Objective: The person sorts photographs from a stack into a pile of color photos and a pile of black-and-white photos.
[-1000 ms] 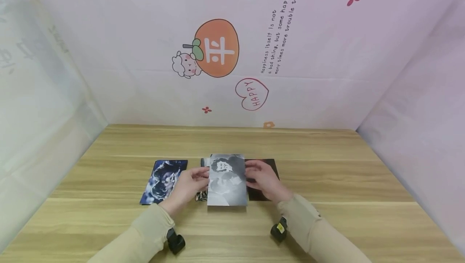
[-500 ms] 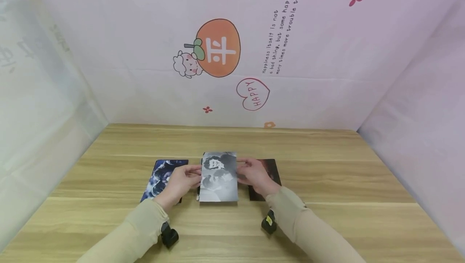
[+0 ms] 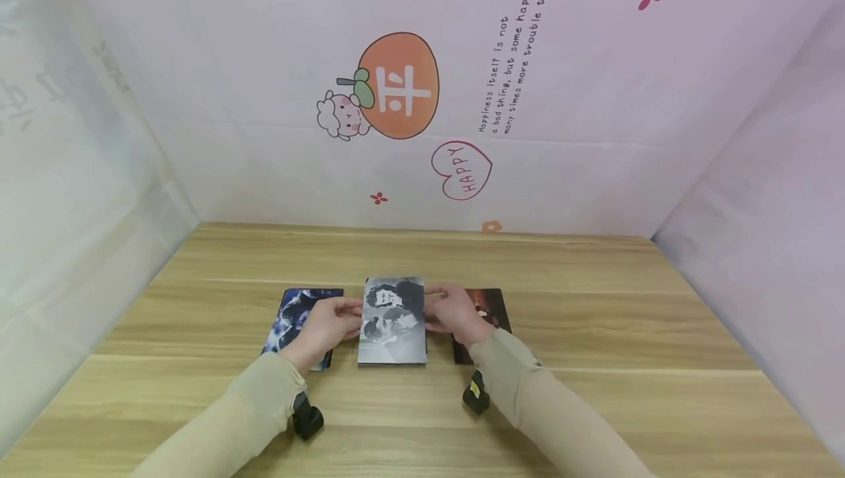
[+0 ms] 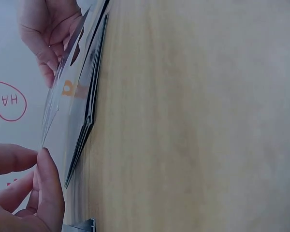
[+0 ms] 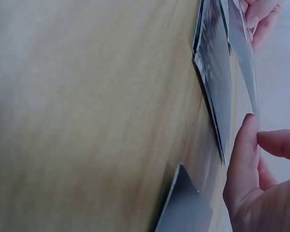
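A black-and-white photo print (image 3: 392,320) showing faces spans the gap between both hands in the head view. My left hand (image 3: 328,328) pinches its left edge between thumb and finger. On the opposite edge, my right hand (image 3: 458,314) pinches it the same way. From the left wrist, the print (image 4: 58,92) bows slightly above a stack of prints (image 4: 89,96) on the table. That stack (image 5: 212,82) also shows in the right wrist view, below the raised print; from the head it is mostly covered.
To the left, partly behind my left hand, lies a pile of blue-toned prints (image 3: 290,317). A dark reddish print (image 3: 491,309) lies to the right, partly under my right hand. Printed white cloth (image 3: 554,170) walls in the back and sides of the wooden table (image 3: 396,427).
Both hands have carried the black-and-white print a little to the left, over the middle stack. More of the dark reddish print's upper part now shows, while the side piles stay put.
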Motion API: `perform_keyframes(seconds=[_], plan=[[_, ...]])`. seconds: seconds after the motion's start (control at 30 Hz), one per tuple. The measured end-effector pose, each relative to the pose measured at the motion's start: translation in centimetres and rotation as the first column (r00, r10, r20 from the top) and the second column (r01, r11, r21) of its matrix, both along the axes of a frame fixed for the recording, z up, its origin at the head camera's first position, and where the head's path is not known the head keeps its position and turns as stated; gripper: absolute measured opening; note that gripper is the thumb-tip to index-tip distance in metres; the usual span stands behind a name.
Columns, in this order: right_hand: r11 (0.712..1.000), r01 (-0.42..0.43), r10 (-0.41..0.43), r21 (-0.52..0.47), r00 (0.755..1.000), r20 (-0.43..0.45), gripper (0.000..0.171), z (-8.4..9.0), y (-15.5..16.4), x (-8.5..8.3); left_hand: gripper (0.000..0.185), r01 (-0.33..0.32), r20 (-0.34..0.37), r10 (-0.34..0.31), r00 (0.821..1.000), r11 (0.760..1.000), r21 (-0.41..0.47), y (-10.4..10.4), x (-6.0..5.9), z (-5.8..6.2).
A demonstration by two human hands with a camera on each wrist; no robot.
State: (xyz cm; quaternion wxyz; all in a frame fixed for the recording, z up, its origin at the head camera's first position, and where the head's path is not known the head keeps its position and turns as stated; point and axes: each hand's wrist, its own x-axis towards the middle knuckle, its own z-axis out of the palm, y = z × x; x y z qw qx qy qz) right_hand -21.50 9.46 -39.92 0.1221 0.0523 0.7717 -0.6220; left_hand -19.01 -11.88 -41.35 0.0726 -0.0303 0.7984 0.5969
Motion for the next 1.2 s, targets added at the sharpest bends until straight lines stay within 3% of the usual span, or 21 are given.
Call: perform_keyframes(seconds=[0.7,1.2], plan=[[0.995,0.035,-0.037,0.095,0.999,0.016,0.037,-0.61,-0.59,-0.91,0.041,0.032,0.067,-0.031,0.997,0.999,-0.003,0.04,-0.28,0.21],[0.989,0.024,-0.025,0.149,1.000,0.009,0.033,-0.45,-0.69,-0.87,0.038,0.021,0.059,-0.020,0.998,1.000,-0.012,0.14,-0.44,-0.11]])
